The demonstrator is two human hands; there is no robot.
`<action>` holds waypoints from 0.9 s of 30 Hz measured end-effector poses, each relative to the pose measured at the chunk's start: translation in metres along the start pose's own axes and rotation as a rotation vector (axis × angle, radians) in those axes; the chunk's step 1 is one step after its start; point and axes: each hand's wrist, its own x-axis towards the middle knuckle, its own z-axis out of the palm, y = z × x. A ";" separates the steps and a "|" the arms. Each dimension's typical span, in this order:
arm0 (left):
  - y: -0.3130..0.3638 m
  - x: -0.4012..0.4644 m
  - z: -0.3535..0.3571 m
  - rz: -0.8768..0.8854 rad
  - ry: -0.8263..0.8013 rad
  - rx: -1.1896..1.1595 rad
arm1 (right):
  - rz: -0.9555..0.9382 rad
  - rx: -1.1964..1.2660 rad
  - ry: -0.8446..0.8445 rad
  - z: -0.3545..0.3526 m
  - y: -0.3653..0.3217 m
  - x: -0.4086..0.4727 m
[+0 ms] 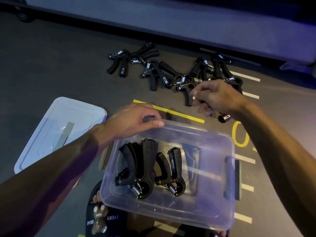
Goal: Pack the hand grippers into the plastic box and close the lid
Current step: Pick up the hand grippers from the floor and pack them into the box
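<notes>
A slipper (100,218) with printed letters lies nearest the camera, at six o'clock, partly under the near corner of the clear plastic box (213,218). The box sits open on the dark floor (51,65). Inside it, several black hand grippers (136,166) lie side by side, handles pointing toward twelve o'clock and springs toward six; a stacked group lies at the left, and one (172,170) just to its right.

The left hand (131,119) rests on the far left rim of the box, at about eleven o'clock from the box's middle, fingers curled over the edge with the thumb stretched along it; a small dark shape shows under the fingertips, but what it is cannot be told.

The right hand (217,98) hovers beyond the box at one o'clock, fingers curled around a black gripper (225,118) whose handle end sticks out below the palm.

The lid (56,132) lies flat on the floor at nine o'clock, apart from the box. More grippers (153,72) lie scattered at twelve o'clock, near a yellow line (179,113) painted on the floor.
</notes>
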 end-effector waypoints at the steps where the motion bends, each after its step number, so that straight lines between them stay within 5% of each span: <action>1: 0.000 0.002 0.000 0.012 -0.007 0.026 | 0.033 -0.049 0.081 -0.005 0.015 0.014; 8: -0.004 0.004 0.003 0.076 0.034 0.204 | 0.268 -0.598 0.215 -0.026 0.106 0.077; 19: -0.013 0.019 -0.017 0.013 0.017 0.193 | 0.146 -0.568 0.309 -0.020 0.125 0.066; 27: -0.007 0.019 -0.020 -0.024 -0.012 0.204 | 0.033 -0.417 0.572 -0.038 0.092 0.035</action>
